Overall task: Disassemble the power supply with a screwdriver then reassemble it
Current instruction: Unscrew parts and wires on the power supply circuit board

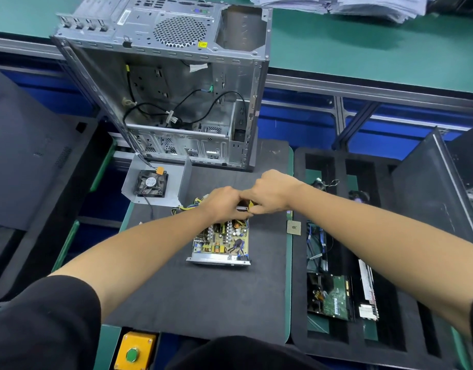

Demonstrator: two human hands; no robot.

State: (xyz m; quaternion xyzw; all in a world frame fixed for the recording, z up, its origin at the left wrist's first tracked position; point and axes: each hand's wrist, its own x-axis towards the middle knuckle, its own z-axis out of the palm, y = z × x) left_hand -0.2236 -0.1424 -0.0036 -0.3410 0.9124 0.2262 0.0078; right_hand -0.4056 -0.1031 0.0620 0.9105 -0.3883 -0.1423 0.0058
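Black mat [203, 303]: lying on the green table [363, 49] and carrying the opened power supply [220, 243], near and centre.
Power supply: sitting with its cover off and its circuit board facing up; its long axis is running near-to-far, with the metal end plate at the near edge and the wire bundle [187, 205] trailing out at the far-left end.
Cover with fan [152, 184]: resting on the mat, far-left of the board, apart from it.
Left hand [224, 202]: reaching over the far end of the board, fingers curling down around what appears to be a screwdriver [243, 208]; the exact grip is partly hidden.
Right hand [272, 192]: meeting the left hand from the right, fingers curling around the yellow handle end of the same tool.
Key relation: both hands are working directly above the far end of the board; the rest of the board is extending toward the person, below the wrists. The left hand is the one closer to the board surface.
Step in hand (judgement): probably driving or loosening a board screw at the far end.
Computer case [176, 89]: standing open at the far side.
Foam tray [336, 263]: lying to the right, holding other components.
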